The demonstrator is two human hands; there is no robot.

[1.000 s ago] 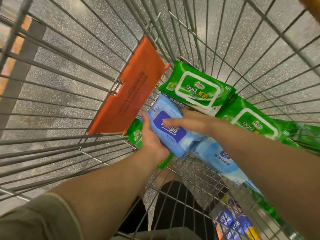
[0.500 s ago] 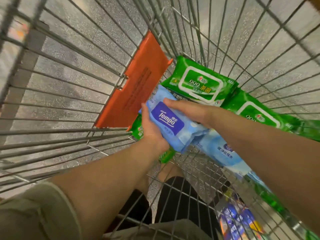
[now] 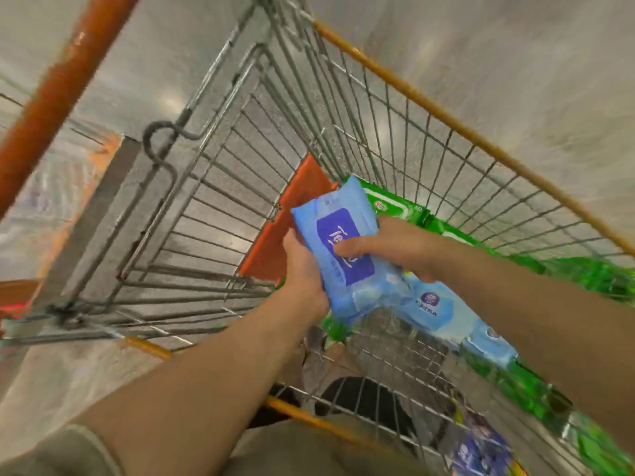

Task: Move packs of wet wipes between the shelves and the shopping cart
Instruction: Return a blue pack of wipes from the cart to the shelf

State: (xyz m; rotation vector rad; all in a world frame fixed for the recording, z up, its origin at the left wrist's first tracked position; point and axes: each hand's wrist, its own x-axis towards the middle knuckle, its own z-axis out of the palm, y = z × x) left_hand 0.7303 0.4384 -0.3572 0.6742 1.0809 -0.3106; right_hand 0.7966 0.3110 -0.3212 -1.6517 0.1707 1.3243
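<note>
Head view: both my hands hold the blue wipes pack [image 3: 347, 255] over the shopping cart [image 3: 429, 139]. Left hand [image 3: 304, 273] grips its 9 o'clock edge; right hand [image 3: 395, 247] curls across its label from 3 o'clock. Green wipes packs [image 3: 395, 206] lie in the cart beyond, toward 1 o'clock.

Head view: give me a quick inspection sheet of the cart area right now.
Surface: wire shopping cart, orange flap inside; speckled floor below.
Job's things: blue wipes pack held above the cart bottom; green wipes packs and another blue pack lying in the cart.
Clutter: colourful packets at lower right, blurred.
Hands: left hand and right hand both grip the blue wipes pack.
Cables: nothing seen.
Surroundings: orange pole at left; shelves not in view.
</note>
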